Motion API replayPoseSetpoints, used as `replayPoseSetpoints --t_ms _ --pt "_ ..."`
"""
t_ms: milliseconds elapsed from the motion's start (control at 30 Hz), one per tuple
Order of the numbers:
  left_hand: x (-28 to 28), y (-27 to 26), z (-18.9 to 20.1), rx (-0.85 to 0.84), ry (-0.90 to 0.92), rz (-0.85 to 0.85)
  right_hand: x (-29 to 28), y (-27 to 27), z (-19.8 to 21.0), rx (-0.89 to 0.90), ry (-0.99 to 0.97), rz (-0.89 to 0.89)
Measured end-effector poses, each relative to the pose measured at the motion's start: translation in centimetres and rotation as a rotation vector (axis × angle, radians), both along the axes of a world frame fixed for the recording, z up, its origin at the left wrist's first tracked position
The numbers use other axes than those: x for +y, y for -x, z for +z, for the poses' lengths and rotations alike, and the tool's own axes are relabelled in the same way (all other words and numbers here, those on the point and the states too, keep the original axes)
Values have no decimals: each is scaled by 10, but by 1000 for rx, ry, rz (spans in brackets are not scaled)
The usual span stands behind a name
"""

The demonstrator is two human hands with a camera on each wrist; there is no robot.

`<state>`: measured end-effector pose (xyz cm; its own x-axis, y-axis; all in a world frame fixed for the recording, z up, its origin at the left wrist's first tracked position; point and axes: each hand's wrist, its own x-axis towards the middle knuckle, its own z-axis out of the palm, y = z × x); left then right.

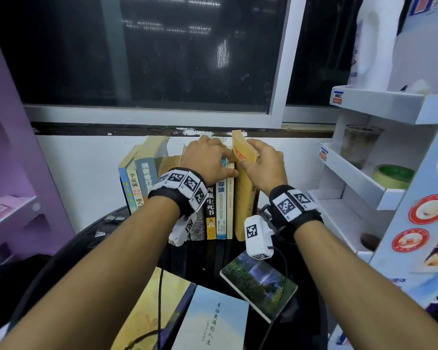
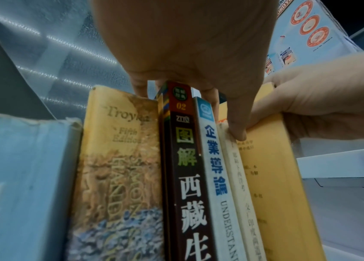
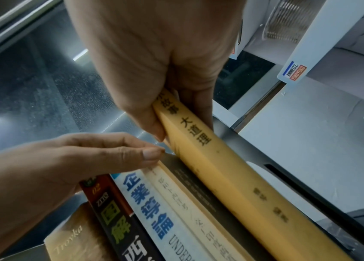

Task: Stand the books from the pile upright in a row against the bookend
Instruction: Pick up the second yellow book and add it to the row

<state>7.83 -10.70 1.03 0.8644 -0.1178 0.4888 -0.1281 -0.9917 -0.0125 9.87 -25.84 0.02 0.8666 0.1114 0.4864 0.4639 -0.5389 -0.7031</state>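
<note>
At row's right end, right hand (image 1: 264,164) pinches yellow book (image 1: 243,198); left hand (image 1: 208,159) fingers hidden behind spines, grip unclear.

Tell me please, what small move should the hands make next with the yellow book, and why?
Probably the right hand should ease the yellow book leftward until it stands flush with the cream book. Its top tilts away, leaving a gap, while the left hand steadies the row.
</note>
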Motion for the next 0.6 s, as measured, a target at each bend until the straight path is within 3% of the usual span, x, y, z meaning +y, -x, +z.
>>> replayPoseSetpoints --t_ms 600 --pt "8 -3 -5 60 130 -80 10 -30 -8 62 118 112"
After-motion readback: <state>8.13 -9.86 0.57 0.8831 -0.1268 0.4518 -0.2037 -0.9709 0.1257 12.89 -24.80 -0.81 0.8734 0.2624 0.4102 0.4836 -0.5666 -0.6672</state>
